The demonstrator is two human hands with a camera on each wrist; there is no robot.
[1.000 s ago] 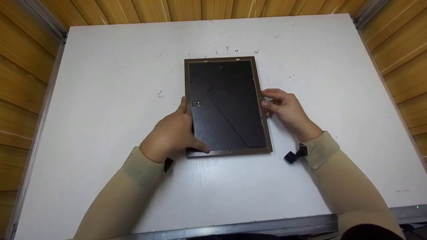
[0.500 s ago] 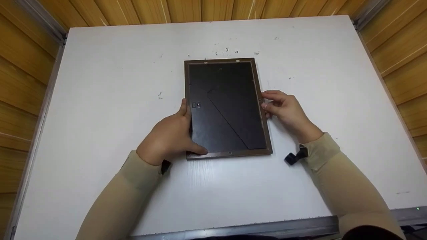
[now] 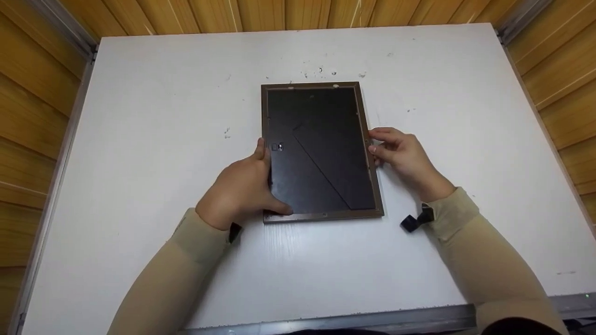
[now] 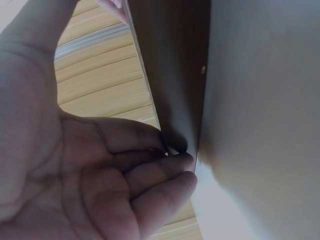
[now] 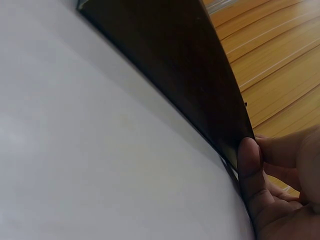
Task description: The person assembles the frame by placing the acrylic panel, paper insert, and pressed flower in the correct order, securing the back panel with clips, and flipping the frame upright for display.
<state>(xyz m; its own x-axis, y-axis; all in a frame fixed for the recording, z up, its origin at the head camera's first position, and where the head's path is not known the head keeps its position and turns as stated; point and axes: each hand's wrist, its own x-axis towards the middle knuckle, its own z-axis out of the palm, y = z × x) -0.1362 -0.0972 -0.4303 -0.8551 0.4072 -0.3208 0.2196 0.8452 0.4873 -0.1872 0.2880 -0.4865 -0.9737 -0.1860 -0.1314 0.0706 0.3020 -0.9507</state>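
A picture frame (image 3: 321, 163) lies face down on the white table (image 3: 163, 116), its black backing board upward inside a brown wooden border. My left hand (image 3: 237, 186) holds its near left corner, the thumb over the bottom border and the fingers against the left side. In the left wrist view those fingertips meet the brown side edge (image 4: 175, 65). At the right border, about halfway up, my right hand (image 3: 405, 151) pinches the frame between thumb and fingers. The right wrist view shows a fingertip (image 5: 249, 156) on the dark side edge.
On the backing, a slanting cut line (image 3: 321, 170) outlines the stand leg, and a small metal clasp (image 3: 278, 147) sits near the left border. Scuff marks (image 3: 320, 70) dot the table beyond the frame. Wood-panelled walls (image 3: 260, 16) close in the back and both sides.
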